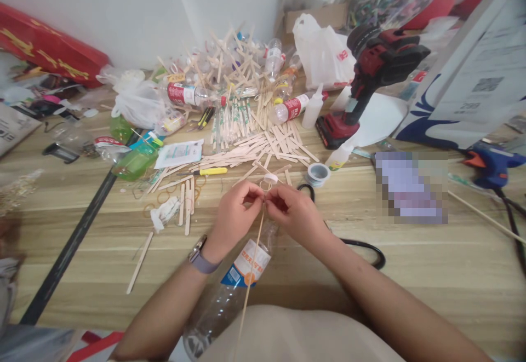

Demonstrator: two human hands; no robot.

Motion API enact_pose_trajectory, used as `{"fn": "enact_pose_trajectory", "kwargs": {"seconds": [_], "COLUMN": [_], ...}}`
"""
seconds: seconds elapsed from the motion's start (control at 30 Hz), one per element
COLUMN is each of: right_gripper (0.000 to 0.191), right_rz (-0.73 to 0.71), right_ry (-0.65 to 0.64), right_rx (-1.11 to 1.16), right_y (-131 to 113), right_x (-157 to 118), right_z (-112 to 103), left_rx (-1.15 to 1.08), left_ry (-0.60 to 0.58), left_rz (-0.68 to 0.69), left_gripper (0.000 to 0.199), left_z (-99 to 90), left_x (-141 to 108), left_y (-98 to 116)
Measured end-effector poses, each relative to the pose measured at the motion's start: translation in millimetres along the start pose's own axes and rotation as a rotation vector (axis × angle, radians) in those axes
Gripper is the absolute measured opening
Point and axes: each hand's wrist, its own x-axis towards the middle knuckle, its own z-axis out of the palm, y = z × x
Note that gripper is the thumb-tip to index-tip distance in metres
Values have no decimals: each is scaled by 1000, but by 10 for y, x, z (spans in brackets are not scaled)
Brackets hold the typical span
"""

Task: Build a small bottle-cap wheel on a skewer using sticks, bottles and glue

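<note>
The worktop [394, 252] carries a loose heap of flat sticks [258, 145] beyond the clear bottle [228, 293], none visibly joined to the piece in hand. Just past the bottle's neck, the left hand [240, 211] and right hand [296, 214] are pinched nearly closed, fingertips meeting on the upper end of a thin stick [250, 280], which slants down across the view of the bottle. The work seems partway: the stick is gripped, but fastening at its tip looks unfinished; fingers and blur hide exactly what is fixed there.

The broadest bare stretch runs right of the bottle, broken by black handles [372, 250]; a smaller one lies left, up to the dark strip [69, 258]. Nearer than the bottle, the person's body hides the worktop's edge. Tightest is the space beyond, where a white cap [270, 178] sits just past the fingertips.
</note>
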Motion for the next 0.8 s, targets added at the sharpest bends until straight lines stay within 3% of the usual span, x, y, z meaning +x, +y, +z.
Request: {"fn": "enact_pose_trajectory", "kwargs": {"seconds": [0.37,0.8], "right_gripper": [12,12], "right_rz": [108,123], "right_ry": [27,-52], "right_rx": [137,200], "right_y": [89,99], "right_x": [47,36], "right_z": [-16,-6], "left_rx": [219,191], "left_ry": [31,31], "left_rz": [269,264], "left_gripper": [14,16], "left_z": [64,78], "left_x": [-51,-53], "left_y": [-58,-44]}}
